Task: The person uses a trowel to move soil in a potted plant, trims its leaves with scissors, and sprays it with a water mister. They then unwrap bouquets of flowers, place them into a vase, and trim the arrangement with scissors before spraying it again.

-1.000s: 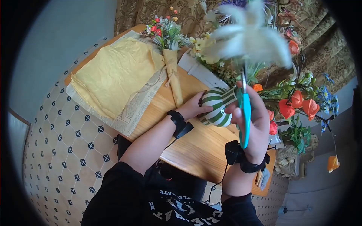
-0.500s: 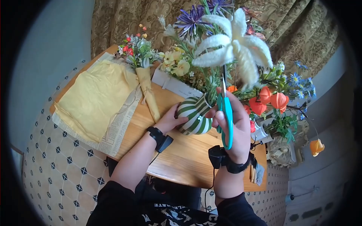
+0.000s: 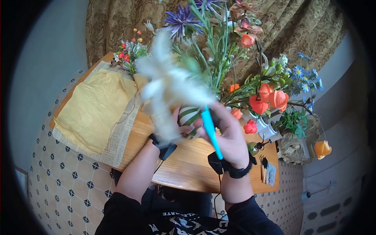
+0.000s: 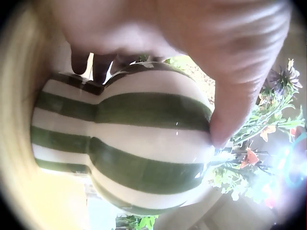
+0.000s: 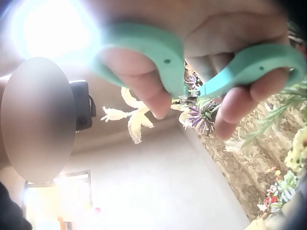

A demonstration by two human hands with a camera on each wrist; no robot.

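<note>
A green-and-white striped vase [image 3: 189, 114] sits on the wooden table, partly hidden behind a large white lily-like flower [image 3: 166, 84], which is blurred. My left hand [image 4: 168, 28] grips the vase's round body, thumb on one side and fingers on the other. My right hand [image 3: 232, 139] holds scissors [image 3: 211, 131] by their teal handles, close beside the vase. In the right wrist view, thumb and fingers pass through the handle loops [image 5: 170, 57], which stand spread apart. The scissors' blades are hidden there. The white bloom [image 5: 136, 117] also shows beyond the thumb.
Yellow wrapping paper [image 3: 94, 111] lies on newspaper [image 3: 121, 145] at the table's left, near a small bouquet [image 3: 127, 56]. Purple flowers [image 3: 182, 21], orange lantern blooms [image 3: 272, 98] and blue flowers [image 3: 305, 80] crowd the back and right. Small wooden-handled tools [image 3: 264, 172] lie at the right edge.
The white flower has swung left and down, from above the scissors to in front of the vase. The scissors now lean the other way. My left hand stays on the vase.
</note>
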